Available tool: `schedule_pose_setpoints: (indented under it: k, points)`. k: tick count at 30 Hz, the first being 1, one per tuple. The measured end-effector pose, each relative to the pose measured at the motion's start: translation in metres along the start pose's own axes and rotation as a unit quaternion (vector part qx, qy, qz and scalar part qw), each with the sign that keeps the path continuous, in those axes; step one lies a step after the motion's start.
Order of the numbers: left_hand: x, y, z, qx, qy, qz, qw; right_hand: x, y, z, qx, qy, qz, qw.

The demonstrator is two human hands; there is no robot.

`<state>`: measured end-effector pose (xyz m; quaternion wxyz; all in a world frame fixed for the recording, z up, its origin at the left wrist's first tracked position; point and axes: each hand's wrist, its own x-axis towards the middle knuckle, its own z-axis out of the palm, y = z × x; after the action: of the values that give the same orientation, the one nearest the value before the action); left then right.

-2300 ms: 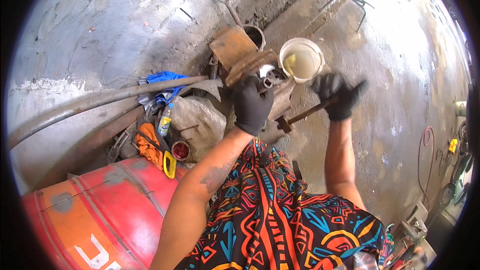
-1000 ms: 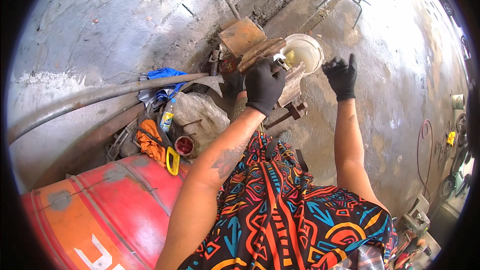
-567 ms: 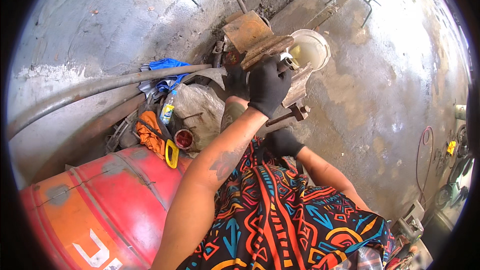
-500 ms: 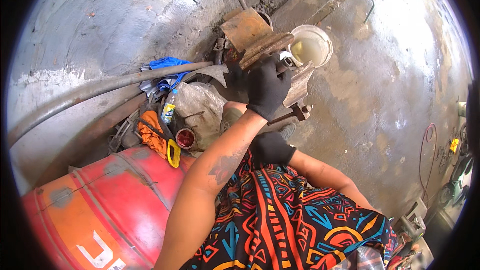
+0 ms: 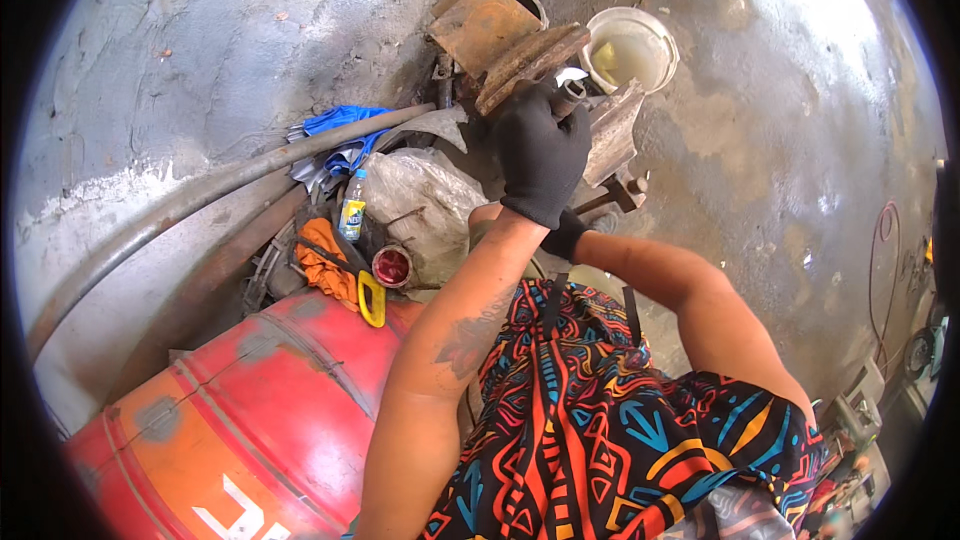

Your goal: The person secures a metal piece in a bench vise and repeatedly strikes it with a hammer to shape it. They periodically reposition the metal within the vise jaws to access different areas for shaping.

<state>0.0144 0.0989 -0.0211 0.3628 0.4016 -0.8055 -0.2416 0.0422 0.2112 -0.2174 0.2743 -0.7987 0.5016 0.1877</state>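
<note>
My left hand (image 5: 542, 152), in a black glove, is closed around a short metal tube (image 5: 569, 94) whose open end points up. It is above rusty metal pieces: a thick ridged bar (image 5: 533, 65) on the far side and a curved, channel-like piece (image 5: 614, 132) to the right. My right hand (image 5: 568, 236), also gloved in black, is low behind my left wrist, its fingers hidden. Close by it is a hammer (image 5: 628, 191), its handle running toward that hand. Whether the fingers touch the handle cannot be made out.
A whitish bucket (image 5: 660, 45) stands beyond the metal pieces, near a rusty shovel (image 5: 484, 28). On the left are a long pipe (image 5: 220, 168), a plastic bottle (image 5: 352, 210), an orange cloth (image 5: 325, 260), a yellow handle (image 5: 372, 300), a red-filled cup (image 5: 392, 266) and a red drum (image 5: 290, 380).
My right hand has moved from my lap up and forward, now mostly behind my left wrist near the hammer. My left hand keeps hold of the metal tube. The view has shifted slightly.
</note>
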Motion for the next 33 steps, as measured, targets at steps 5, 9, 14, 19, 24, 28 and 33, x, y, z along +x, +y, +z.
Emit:
schedule_pose_setpoints:
  k: [5, 9, 14, 19, 24, 28, 33]
  points:
    - [0.006, 0.007, 0.001, -0.013, -0.019, -0.008, 1.000, -0.011, -0.067, -0.045, 0.180, 0.229, -0.162, 0.943]
    - [0.004, 0.002, 0.001, -0.017, -0.020, -0.010, 1.000, -0.016, -0.102, -0.053, 0.226, 0.315, -0.290, 0.875]
    - [0.000, 0.002, 0.005, 0.005, -0.005, 0.008, 1.000, 0.009, -0.005, -0.001, 0.126, 0.143, -0.073, 0.979]
    - [0.005, 0.006, 0.001, -0.024, -0.012, -0.012, 1.000, 0.023, 0.019, -0.008, 0.101, 0.100, -0.003, 0.990]
    - [0.005, 0.008, 0.001, -0.015, -0.027, -0.018, 0.999, -0.001, -0.058, -0.037, 0.218, 0.285, -0.197, 0.912]
    - [0.003, 0.006, 0.002, -0.024, -0.027, -0.016, 0.999, 0.016, -0.007, -0.011, 0.194, 0.242, -0.126, 0.942]
    - [0.008, 0.004, 0.001, -0.008, -0.021, 0.028, 0.999, 0.045, 0.046, -0.002, 0.124, 0.124, 0.010, 0.984]
